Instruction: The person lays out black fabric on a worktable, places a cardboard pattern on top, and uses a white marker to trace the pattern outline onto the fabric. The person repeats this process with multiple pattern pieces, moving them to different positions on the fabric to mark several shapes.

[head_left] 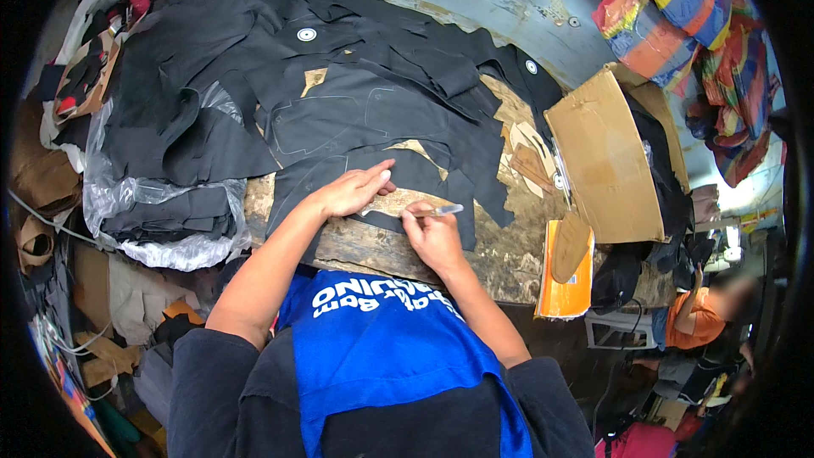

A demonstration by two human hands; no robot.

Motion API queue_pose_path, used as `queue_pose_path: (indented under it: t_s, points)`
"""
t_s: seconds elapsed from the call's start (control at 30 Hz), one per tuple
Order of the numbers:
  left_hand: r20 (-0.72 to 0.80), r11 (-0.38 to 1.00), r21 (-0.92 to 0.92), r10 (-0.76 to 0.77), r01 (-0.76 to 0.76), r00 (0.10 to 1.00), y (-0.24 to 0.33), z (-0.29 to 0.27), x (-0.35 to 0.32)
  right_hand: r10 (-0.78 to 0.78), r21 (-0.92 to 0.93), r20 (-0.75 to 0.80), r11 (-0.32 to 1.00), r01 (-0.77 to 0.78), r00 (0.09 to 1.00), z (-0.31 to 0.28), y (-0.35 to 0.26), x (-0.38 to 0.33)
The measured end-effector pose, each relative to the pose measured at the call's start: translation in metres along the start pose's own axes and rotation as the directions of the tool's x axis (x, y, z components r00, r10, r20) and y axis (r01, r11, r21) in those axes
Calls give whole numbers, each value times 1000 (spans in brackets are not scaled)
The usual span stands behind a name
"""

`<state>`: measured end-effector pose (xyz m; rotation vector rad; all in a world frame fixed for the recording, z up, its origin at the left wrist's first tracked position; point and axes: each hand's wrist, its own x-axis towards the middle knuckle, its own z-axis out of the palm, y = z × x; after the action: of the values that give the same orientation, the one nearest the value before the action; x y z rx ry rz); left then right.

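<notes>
My left hand (354, 192) lies flat, fingers stretched to the right, on black sheet material (398, 165) and beside a tan curved piece (405, 200). That piece looks like a pattern template, but I cannot tell for sure. Close by on the right, my right hand (434, 237) grips a slim, pale pen (443, 210) between thumb and fingers, low over the material's near edge. Thin light outlines of shapes are drawn on a black sheet (339, 114) just beyond my hands. The pen's tip is too small to make out.
Black sheets heap across the wooden table (365, 246). A plastic bag (161, 242) of black pieces stands left. At right are tan templates (532, 161), an orange book (560, 288) and a cardboard box (606, 157). Another person (691, 318) sits farther right.
</notes>
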<state>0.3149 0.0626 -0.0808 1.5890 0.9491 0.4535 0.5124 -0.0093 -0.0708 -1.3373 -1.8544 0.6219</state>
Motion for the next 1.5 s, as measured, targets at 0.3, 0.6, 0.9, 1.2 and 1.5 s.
queue_pose_path:
  t_s: [0.3,0.6,0.9,1.2,1.5]
  points:
    - [-92,808,564,266,-170,960,10,46,-46,335,514,-249,841,-169,909,-17,24,-20]
    - [-152,766,526,513,-370,845,-14,57,-83,88,123,-258,991,-57,962,18,48,-4]
    - [-143,742,541,546,-397,825,-15,58,-83,152,187,-278,977,-102,948,19,51,-5]
    - [-196,835,436,452,-335,870,-13,57,-85,286,255,-189,938,-234,940,6,41,-12]
    - [-783,798,158,-257,581,566,-8,12,-98,-216,-256,126,936,242,968,-23,6,-56]
